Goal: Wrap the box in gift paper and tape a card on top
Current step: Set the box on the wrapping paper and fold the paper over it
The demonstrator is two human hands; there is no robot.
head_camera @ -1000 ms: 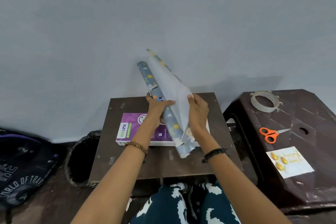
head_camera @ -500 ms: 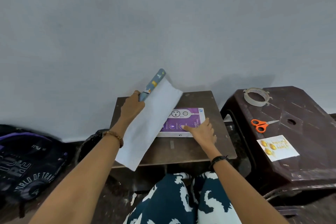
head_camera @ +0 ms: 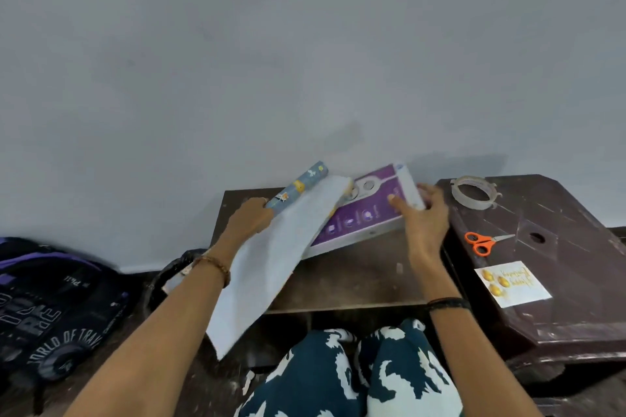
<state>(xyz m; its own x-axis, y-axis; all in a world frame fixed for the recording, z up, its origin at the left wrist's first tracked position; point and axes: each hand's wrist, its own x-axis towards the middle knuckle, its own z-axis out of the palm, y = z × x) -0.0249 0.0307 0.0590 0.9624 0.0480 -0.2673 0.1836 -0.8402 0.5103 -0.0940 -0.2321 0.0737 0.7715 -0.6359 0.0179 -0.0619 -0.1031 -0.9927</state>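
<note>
My left hand (head_camera: 250, 221) grips the roll of blue patterned gift paper (head_camera: 298, 187), whose loose white-backed sheet (head_camera: 271, 264) hangs down over the small brown table's (head_camera: 352, 281) left front edge. My right hand (head_camera: 421, 220) holds the right end of the purple and white box (head_camera: 366, 213), which is tilted with that end raised off the table. The sheet overlaps the box's left end. The card (head_camera: 513, 283), white with gold print, lies on the dark plastic stool (head_camera: 576, 298) to the right.
On the stool are also a tape roll (head_camera: 472, 191) at the back and orange-handled scissors (head_camera: 484, 242). A dark backpack (head_camera: 50, 298) sits on the floor at left, a black bin (head_camera: 169, 278) beside the table. A grey wall stands right behind the table.
My right hand went from resting on the box to gripping its right end and lifting it, turning the box. The left hand keeps the roll, with the sheet hanging lower.
</note>
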